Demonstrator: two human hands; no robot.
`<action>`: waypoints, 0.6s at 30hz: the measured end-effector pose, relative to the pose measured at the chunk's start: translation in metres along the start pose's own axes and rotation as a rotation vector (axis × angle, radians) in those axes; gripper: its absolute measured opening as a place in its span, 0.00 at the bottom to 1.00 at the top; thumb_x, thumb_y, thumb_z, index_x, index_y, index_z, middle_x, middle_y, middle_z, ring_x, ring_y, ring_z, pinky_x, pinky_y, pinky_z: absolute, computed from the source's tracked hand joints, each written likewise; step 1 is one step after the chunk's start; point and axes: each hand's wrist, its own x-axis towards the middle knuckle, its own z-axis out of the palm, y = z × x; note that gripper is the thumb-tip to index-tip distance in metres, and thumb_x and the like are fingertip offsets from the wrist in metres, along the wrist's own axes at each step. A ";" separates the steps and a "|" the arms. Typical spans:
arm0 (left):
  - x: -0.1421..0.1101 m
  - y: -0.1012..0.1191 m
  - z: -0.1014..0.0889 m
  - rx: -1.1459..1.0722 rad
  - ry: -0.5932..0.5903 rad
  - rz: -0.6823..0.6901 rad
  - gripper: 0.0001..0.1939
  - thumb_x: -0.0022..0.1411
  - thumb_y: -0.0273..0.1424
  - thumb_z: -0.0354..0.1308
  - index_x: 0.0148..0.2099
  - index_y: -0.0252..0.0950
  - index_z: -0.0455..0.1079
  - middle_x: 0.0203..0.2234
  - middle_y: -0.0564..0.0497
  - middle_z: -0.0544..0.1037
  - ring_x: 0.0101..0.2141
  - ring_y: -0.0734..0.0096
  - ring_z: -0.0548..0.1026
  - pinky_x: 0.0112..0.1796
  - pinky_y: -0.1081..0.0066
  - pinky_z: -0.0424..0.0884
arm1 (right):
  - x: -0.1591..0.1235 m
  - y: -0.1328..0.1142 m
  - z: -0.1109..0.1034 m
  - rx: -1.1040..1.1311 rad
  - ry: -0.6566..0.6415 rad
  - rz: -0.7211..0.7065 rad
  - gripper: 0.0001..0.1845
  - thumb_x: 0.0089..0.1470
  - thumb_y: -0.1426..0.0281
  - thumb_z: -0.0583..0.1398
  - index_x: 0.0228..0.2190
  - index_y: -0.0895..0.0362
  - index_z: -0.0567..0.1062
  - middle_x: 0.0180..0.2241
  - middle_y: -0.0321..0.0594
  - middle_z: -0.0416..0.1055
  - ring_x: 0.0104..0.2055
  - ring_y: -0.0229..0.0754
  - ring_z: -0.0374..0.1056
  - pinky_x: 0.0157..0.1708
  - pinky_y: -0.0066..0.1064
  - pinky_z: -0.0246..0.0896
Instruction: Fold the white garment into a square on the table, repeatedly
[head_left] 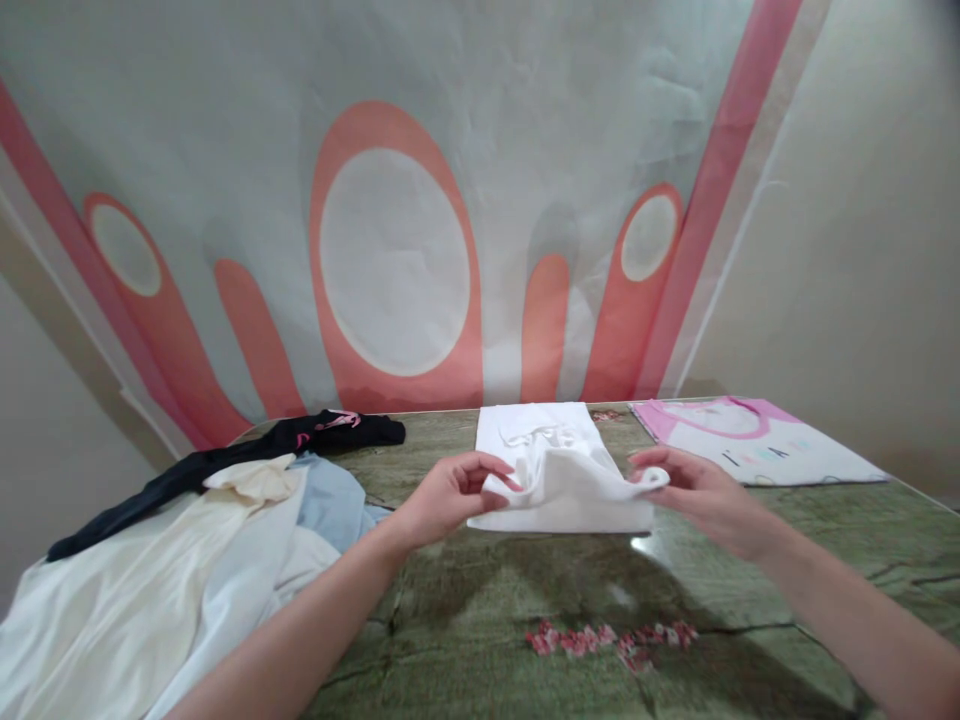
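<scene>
A white garment [566, 490] lies folded into a narrow shape on the table, its near part lifted and rumpled. My left hand [457, 490] pinches the left corner of that raised part between thumb and fingers. At the opposite corner my right hand [690, 490] grips the cloth, whose edge curls into a small loop by the fingertips. Between the two hands the fabric sags and bunches, and the far end of the garment rests flat. Its exact kind cannot be made out.
Left of me lies a heap of loose cream and white clothes [142, 600], with a light blue piece [330, 500] and a black garment [247, 450]. A pink and white shirt [750, 435] lies flat at the right. The green wood-patterned table [465, 640] meets a wall with a printed backdrop [397, 260].
</scene>
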 end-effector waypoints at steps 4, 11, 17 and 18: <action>-0.049 0.021 0.013 0.049 -0.308 -0.082 0.14 0.54 0.34 0.60 0.42 0.32 0.70 0.35 0.45 0.78 0.37 0.65 0.75 0.42 0.67 0.68 | -0.054 -0.020 -0.006 -0.140 -0.315 0.093 0.08 0.46 0.67 0.62 0.32 0.56 0.74 0.31 0.41 0.74 0.33 0.42 0.69 0.35 0.31 0.63; -0.073 0.025 0.019 0.409 -0.552 -0.128 0.20 0.52 0.34 0.62 0.48 0.40 0.70 0.41 0.50 0.76 0.42 0.67 0.73 0.45 0.72 0.65 | -0.099 -0.023 0.002 -0.485 -0.650 0.158 0.23 0.40 0.81 0.57 0.38 0.49 0.76 0.37 0.36 0.75 0.40 0.43 0.69 0.42 0.31 0.62; -0.039 0.016 0.043 0.580 -0.360 0.005 0.13 0.57 0.32 0.56 0.44 0.37 0.71 0.37 0.49 0.77 0.37 0.70 0.73 0.39 0.74 0.66 | -0.071 -0.009 0.011 -0.521 -0.433 0.095 0.11 0.47 0.72 0.57 0.35 0.53 0.75 0.32 0.37 0.75 0.33 0.41 0.69 0.35 0.29 0.63; -0.032 0.012 0.052 0.605 -0.324 0.004 0.12 0.57 0.32 0.55 0.43 0.36 0.72 0.35 0.49 0.77 0.34 0.70 0.73 0.37 0.74 0.67 | -0.065 -0.006 0.014 -0.534 -0.384 0.075 0.09 0.49 0.70 0.57 0.34 0.53 0.75 0.31 0.38 0.75 0.32 0.41 0.68 0.33 0.28 0.63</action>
